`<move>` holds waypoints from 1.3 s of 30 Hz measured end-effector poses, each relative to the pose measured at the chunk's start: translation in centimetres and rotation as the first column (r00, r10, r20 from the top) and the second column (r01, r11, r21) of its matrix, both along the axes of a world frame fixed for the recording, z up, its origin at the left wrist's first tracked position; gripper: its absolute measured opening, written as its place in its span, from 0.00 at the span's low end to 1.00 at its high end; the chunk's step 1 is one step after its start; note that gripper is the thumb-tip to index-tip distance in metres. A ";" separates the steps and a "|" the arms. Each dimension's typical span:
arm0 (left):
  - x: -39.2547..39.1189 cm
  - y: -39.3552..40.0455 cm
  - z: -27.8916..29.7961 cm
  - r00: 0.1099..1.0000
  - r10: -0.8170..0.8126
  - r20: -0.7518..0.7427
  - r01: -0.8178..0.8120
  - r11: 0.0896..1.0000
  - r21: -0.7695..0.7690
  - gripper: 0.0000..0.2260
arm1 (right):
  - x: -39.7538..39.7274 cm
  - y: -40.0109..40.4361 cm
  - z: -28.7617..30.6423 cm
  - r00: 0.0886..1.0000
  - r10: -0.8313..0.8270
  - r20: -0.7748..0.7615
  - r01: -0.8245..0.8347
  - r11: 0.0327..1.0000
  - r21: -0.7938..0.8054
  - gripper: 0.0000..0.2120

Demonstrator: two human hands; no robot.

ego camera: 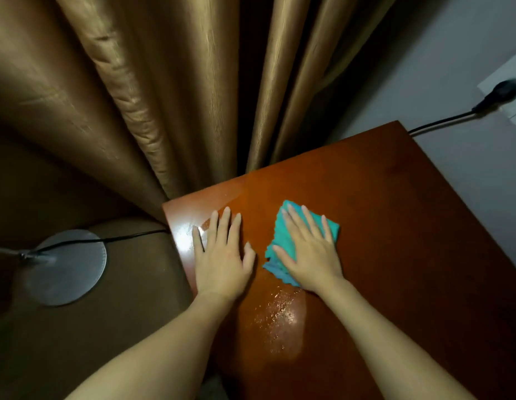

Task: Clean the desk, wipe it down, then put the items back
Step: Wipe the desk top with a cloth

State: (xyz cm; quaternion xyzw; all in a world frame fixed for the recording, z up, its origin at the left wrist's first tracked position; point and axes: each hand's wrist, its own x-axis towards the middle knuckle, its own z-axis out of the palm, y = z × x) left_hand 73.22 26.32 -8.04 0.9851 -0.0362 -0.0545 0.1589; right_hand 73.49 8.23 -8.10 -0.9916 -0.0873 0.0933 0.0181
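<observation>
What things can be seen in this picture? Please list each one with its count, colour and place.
desk: one, reddish-brown wood, centre and right, with wet droplets near its front.
cloth: one, teal, flat on the desk under the right hand.
curtain: one, golden-brown, behind the desk.
round base: one, silver metal, lower left, beside the desk.
cable: one, black, along the wall at the right, behind the desk.
wall: grey-white, upper right.
left hand: one, flat on the desk, fingers straight.
right hand: one, pressing flat on the cloth.
</observation>
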 end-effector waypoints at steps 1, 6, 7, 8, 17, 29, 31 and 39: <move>-0.3 0.3 0.1 1.000 -0.007 -0.001 0.007 1.000 -0.005 0.31 | -0.3 -1.1 0.1 0.999 -0.045 0.003 0.045 0.999 -0.006 0.37; -3.8 4.8 0.5 0.999 -0.051 -0.011 0.051 0.999 -0.018 0.29 | 5.3 2.2 0.3 0.853 -0.520 0.040 0.517 0.853 0.062 0.35; -4.4 6.1 0.6 0.999 -0.043 0.002 0.043 0.999 -0.020 0.28 | 6.6 4.8 0.1 0.850 -0.525 0.037 0.521 0.850 0.078 0.35; -4.9 7.4 0.6 1.000 -0.017 -0.010 0.016 1.000 -0.019 0.27 | 7.5 7.8 -0.2 0.881 -0.472 0.038 0.467 0.879 0.090 0.35; -6.3 13.0 2.7 0.977 0.201 -0.078 -0.202 0.979 -0.010 0.27 | 0.4 16.9 0.3 0.934 0.351 0.060 -0.353 0.935 0.030 0.35; -9.3 15.7 3.7 0.973 0.183 -0.142 -0.188 0.982 -0.023 0.25 | 1.5 12.9 -0.2 0.929 -0.369 0.031 0.365 0.926 0.098 0.32; -9.4 15.5 3.7 0.968 0.199 -0.152 -0.203 0.979 -0.010 0.25 | -1.2 15.7 -0.8 0.981 -0.177 0.078 0.170 0.982 0.085 0.34; -9.8 7.0 4.2 0.995 -0.019 -0.099 0.009 0.995 -0.103 0.25 | -13.7 5.8 -0.1 0.984 0.172 0.034 -0.172 0.985 -0.018 0.30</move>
